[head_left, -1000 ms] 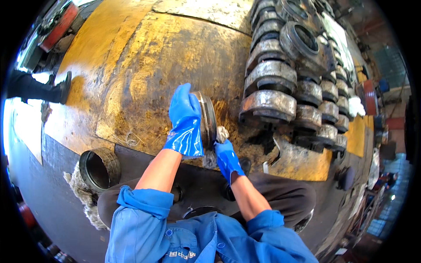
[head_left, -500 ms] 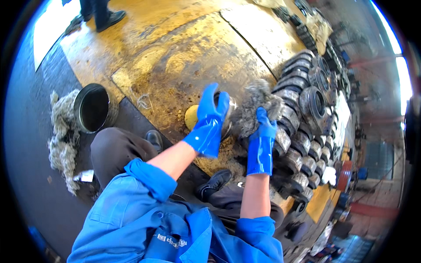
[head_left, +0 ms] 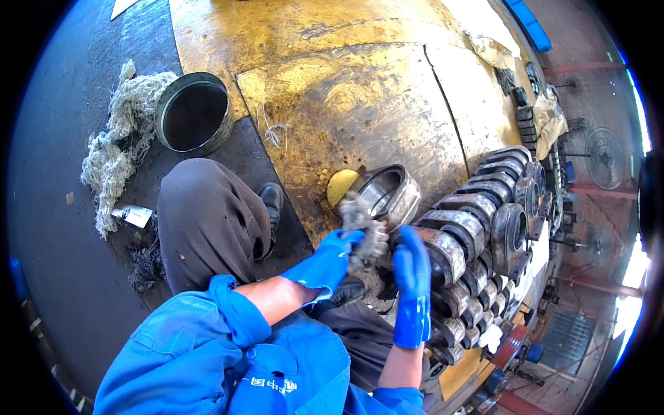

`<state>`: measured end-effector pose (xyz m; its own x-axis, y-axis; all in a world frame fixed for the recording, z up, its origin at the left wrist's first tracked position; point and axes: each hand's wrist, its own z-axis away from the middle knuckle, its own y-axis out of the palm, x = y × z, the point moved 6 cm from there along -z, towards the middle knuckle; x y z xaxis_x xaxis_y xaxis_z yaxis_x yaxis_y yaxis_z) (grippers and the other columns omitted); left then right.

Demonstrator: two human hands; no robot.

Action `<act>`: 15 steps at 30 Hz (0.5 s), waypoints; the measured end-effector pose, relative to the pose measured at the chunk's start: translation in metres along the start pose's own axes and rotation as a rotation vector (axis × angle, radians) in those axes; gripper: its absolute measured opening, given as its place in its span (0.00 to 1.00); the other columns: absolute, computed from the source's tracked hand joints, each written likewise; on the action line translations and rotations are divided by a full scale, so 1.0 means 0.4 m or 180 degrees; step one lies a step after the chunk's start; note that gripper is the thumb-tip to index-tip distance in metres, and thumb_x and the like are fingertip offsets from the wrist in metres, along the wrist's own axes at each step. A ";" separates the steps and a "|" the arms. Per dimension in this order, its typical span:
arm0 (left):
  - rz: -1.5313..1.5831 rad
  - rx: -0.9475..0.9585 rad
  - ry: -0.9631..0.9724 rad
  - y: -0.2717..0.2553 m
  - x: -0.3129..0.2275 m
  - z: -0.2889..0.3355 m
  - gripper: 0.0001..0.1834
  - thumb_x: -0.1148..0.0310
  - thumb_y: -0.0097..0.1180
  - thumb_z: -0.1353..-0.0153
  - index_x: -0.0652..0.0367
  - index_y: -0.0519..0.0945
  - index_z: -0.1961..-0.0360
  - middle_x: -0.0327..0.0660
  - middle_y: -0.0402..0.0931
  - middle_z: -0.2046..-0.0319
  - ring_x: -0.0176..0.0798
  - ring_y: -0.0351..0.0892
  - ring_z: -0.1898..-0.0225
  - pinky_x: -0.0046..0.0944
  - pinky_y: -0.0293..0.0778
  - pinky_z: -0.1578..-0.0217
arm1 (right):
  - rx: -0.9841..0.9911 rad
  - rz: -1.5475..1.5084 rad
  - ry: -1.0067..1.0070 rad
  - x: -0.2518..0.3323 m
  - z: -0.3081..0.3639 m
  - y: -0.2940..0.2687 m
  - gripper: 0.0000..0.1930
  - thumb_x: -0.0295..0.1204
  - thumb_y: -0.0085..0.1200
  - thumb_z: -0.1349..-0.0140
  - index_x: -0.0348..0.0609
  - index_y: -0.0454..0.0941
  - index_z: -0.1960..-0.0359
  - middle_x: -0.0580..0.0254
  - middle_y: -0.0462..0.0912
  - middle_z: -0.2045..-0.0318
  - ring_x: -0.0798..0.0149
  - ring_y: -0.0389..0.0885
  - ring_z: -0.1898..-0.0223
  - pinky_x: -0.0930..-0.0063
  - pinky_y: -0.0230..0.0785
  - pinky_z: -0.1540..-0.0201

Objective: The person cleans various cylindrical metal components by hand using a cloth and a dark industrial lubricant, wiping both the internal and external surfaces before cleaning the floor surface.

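My left hand point(head_left: 333, 259), in a blue rubber glove, is closed on a wad of frayed grey yarn point(head_left: 366, 238). Just beyond the wad, a thick metal ring point(head_left: 398, 197) with a smooth bore rests on the stained yellow floor, its opening tilted up. My right hand point(head_left: 413, 270), gloved alike, has its fingers stretched out and appears to hold nothing. It is beside the nearest of several stacked metal rings point(head_left: 443, 256), and I cannot tell whether it touches them. A flat yellow disc point(head_left: 342, 185) lies left of the single ring.
Rows of dark metal rings point(head_left: 477, 207) are piled along my right. On the left, a round open metal bucket point(head_left: 225, 124) stands beside a heap of pale tangled yarn point(head_left: 124, 145). A loose string point(head_left: 275, 133) lies on the yellow floor. My bent knee point(head_left: 204, 214) is left of my hands.
The grey wad has passed from my right hand to my left, which has come off the metal ring and moved nearer to me. My right hand is emptied. The whole view has shifted.
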<state>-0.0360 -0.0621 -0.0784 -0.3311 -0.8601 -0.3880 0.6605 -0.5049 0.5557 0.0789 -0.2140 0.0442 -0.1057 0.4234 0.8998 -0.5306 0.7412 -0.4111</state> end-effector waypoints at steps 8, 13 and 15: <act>0.0816 -0.0262 -0.0155 -0.061 0.104 -0.128 0.19 0.56 0.50 0.23 0.59 0.85 0.50 0.39 0.85 0.59 0.35 0.82 0.63 0.40 0.78 0.61 | -0.1570 0.1346 -0.0531 0.049 -0.279 0.038 0.25 0.37 0.52 0.25 0.30 0.71 0.34 0.41 0.77 0.37 0.48 0.75 0.36 0.58 0.61 0.29; 0.2176 0.0423 -0.0352 -0.060 0.225 -0.347 0.18 0.61 0.40 0.20 0.49 0.81 0.41 0.38 0.82 0.44 0.38 0.81 0.48 0.36 0.75 0.45 | -0.1646 0.2291 -0.0965 -0.030 -0.320 0.110 0.22 0.34 0.51 0.27 0.28 0.78 0.41 0.36 0.81 0.42 0.40 0.77 0.37 0.52 0.63 0.29; 0.0239 0.0523 -0.0429 -0.056 0.215 -0.364 0.19 0.64 0.38 0.21 0.50 0.79 0.38 0.38 0.80 0.40 0.39 0.77 0.42 0.36 0.73 0.41 | -0.1618 0.2278 -0.0822 -0.035 -0.315 0.097 0.22 0.34 0.50 0.28 0.28 0.78 0.41 0.35 0.81 0.41 0.38 0.75 0.35 0.50 0.61 0.28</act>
<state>0.0189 -0.1142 -0.2315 -0.3795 -0.8920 -0.2454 0.5715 -0.4347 0.6960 0.1658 -0.1254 -0.0030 -0.4841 0.7857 0.3850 0.1617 0.5127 -0.8432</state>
